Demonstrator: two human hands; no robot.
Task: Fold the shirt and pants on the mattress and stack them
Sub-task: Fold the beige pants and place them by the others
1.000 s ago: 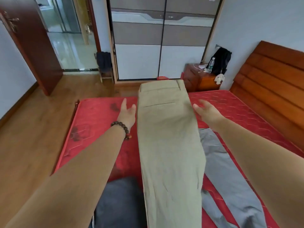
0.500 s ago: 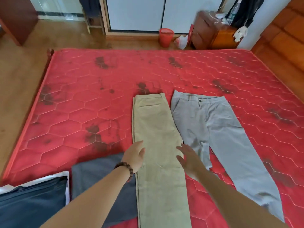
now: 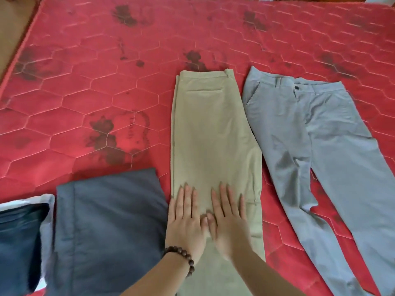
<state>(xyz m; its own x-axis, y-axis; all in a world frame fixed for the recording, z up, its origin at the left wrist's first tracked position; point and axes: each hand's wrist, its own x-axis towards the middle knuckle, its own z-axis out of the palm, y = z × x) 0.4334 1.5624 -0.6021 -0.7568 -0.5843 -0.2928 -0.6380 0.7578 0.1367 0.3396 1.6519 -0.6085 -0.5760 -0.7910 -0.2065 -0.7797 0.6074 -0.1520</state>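
Khaki pants (image 3: 210, 133), folded lengthwise leg over leg, lie flat on the red mattress (image 3: 89, 86) with the waistband at the far end. My left hand (image 3: 185, 218) and my right hand (image 3: 228, 221) rest side by side, palms down and fingers spread, on the khaki legs. Neither hand grips any cloth. Grey pants (image 3: 324, 150) lie spread out to the right, legs apart. A folded dark grey garment (image 3: 106, 231) lies to the left, just beside my left hand.
A navy and white folded garment (image 3: 21, 242) sits at the lower left edge. Wooden floor (image 3: 10, 22) shows beyond the mattress's left edge. Dark stains mark the mattress behind the clothes.
My view tipped down and came closer. Both hands came down from hovering over the khaki pants and now press flat on them, close together.
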